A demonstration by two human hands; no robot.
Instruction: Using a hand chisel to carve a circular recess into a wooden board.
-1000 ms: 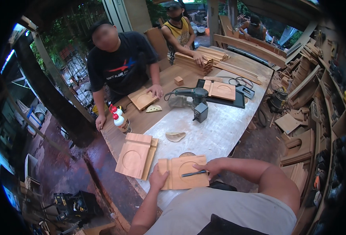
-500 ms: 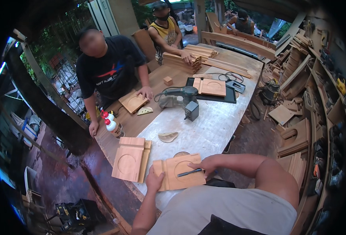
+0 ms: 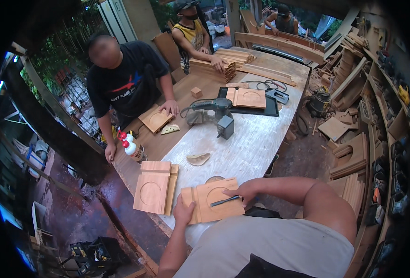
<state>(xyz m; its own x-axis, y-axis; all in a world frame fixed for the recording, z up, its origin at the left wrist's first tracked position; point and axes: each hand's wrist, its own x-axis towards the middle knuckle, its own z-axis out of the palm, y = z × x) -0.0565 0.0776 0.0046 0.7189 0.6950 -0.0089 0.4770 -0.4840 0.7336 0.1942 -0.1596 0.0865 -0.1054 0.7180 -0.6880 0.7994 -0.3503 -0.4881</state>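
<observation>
My left hand grips the left edge of a light wooden board with a raised strip and a round recess. My right hand is on the board's right side, closed on a slim dark chisel-like tool lying across the recess. To the left sit two stacked similar boards. Just beyond my board lies a pale crescent-shaped piece on the whitish worktop.
Across the table, co-workers handle boards and strips. A power sander, grey block, glue bottles and black tray sit there. A vacuum and stacked offcuts stand right.
The whole scene has shifted left and up in the picture. My hands still hold the board and tool, with my right index finger now stretched slightly further over the tool.
</observation>
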